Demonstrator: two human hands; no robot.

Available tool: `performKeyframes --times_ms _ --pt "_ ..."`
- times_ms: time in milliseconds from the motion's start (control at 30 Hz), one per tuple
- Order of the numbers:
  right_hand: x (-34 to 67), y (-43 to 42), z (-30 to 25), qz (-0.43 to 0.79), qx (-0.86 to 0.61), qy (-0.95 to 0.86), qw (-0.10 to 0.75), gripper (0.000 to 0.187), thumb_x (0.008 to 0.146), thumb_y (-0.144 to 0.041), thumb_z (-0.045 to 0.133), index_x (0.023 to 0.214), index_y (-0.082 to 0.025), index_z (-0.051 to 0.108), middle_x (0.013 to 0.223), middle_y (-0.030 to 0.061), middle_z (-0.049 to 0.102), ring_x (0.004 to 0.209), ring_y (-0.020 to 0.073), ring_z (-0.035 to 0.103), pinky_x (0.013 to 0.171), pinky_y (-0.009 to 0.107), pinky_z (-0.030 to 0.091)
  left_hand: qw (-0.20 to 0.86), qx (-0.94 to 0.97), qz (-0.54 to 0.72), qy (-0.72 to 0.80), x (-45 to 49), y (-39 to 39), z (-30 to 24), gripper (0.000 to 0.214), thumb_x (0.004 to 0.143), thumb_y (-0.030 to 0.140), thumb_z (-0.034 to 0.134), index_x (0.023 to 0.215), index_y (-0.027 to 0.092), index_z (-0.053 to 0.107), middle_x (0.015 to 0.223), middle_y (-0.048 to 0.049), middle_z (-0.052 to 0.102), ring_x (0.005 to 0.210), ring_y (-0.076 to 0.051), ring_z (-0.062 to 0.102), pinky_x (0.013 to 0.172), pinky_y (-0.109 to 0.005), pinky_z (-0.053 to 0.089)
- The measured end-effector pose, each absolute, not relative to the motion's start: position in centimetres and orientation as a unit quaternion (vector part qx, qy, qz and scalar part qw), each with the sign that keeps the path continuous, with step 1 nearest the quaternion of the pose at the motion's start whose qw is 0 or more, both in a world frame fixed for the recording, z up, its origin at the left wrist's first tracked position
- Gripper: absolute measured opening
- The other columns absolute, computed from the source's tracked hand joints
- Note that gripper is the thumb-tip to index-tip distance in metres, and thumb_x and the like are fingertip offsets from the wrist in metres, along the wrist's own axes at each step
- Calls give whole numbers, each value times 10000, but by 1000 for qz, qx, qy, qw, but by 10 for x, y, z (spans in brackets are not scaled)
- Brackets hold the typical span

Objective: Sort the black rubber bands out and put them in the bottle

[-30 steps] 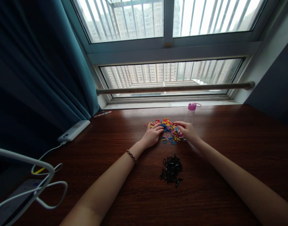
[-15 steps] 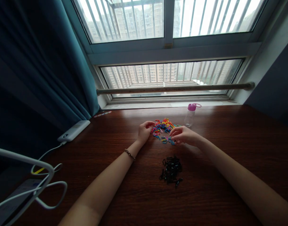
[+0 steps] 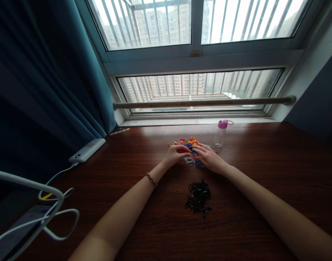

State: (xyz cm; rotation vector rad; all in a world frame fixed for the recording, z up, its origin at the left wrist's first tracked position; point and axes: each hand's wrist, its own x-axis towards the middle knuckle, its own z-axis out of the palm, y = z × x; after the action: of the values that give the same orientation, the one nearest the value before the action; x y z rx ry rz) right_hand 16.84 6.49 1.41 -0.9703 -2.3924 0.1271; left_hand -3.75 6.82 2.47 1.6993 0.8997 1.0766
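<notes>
A heap of small multicoloured loops, looking like little hair ties (image 3: pixel 192 140), lies on the table with a few looser blue, pink and yellow ones (image 3: pixel 191 162) just below it. My left hand (image 3: pixel 174 155), with a beaded bracelet on its wrist, reaches over the left part of the heap. Its fingers and thumb curl together at the tips; whatever is between them is too small to make out. Over the right side of the heap my right hand (image 3: pixel 211 158) is open, fingers stretched and slightly spread. Nearer to me sits a pile of small black pieces (image 3: pixel 198 195), too dark to identify.
A clear bottle with a pink lid (image 3: pixel 220 135) stands behind my right hand. At the left lie a white power bank (image 3: pixel 87 150) with a cable and a white tubular stand (image 3: pixel 53 190). The dark wooden table (image 3: pixel 144 224) meets the window sill at the back.
My left hand has moved right, from the heap's left edge to over its middle. My right hand has flattened and spread its fingers on the heap. The view has shifted slightly.
</notes>
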Motion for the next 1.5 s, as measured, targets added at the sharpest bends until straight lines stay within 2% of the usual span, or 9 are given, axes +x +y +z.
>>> performKeyframes --times_ms 67,200,400,567,733,933,1267,1367,1500 --pt "169 66 9 -4 -370 -901 227 353 843 -316 428 1170 -208 510 1240 78 496 1232 249 316 998 483 242 437 746 379 330 -32 63 25 239 623 328 689 727 113 668 708 -57 660 658 -144 592 653 -254 472" --pt "172 65 7 -52 -434 -872 221 272 870 -301 383 1004 -204 599 1089 72 602 1168 239 401 991 507 178 400 814 331 262 -27 60 22 217 643 332 680 687 120 680 684 -58 649 673 -142 577 683 -251 449" --pt "175 65 14 -53 -478 -827 291 271 865 -269 389 787 -183 633 897 60 653 990 216 525 938 440 276 281 825 354 340 -35 72 17 231 747 343 581 725 134 678 704 -58 634 675 -141 560 657 -253 442" --pt "172 72 18 1 -454 -822 343 231 844 -238 420 803 -174 638 882 68 642 848 173 561 768 286 423 71 806 387 442 -47 87 12 183 815 233 479 861 191 651 949 -52 633 958 -190 518 878 -354 379" --pt "159 86 16 6 -427 -839 338 190 819 -207 457 830 -198 646 888 47 648 867 176 554 781 298 420 26 833 302 464 -48 89 5 248 819 155 428 968 235 610 1116 -18 583 1150 -197 404 988 -438 255" --pt "151 89 5 -13 -424 -848 319 204 820 -222 463 884 -223 658 967 31 650 1018 204 493 870 360 362 42 826 301 474 -48 90 1 272 814 124 405 952 243 608 1108 -11 586 1141 -192 420 1000 -484 218" --pt "156 83 7 -12 -421 -864 277 282 852 -238 401 1040 -251 611 1116 28 595 1115 215 430 892 392 330 231 681 503 480 -55 97 2 155 753 229 531 835 154 639 882 -63 649 811 -164 601 745 -294 491" --pt "155 83 6 -6 -420 -870 259 287 851 -237 402 1056 -255 602 1144 23 579 1137 225 409 896 403 321 278 644 514 493 -53 97 -1 179 697 298 600 776 140 628 769 -50 654 685 -151 607 620 -257 497" --pt "155 83 5 1 -423 -863 275 303 856 -234 390 1092 -249 580 1153 30 572 1138 217 412 915 403 313 287 635 516 498 -53 98 -4 190 656 293 633 767 140 611 746 -39 645 672 -142 602 606 -244 486"
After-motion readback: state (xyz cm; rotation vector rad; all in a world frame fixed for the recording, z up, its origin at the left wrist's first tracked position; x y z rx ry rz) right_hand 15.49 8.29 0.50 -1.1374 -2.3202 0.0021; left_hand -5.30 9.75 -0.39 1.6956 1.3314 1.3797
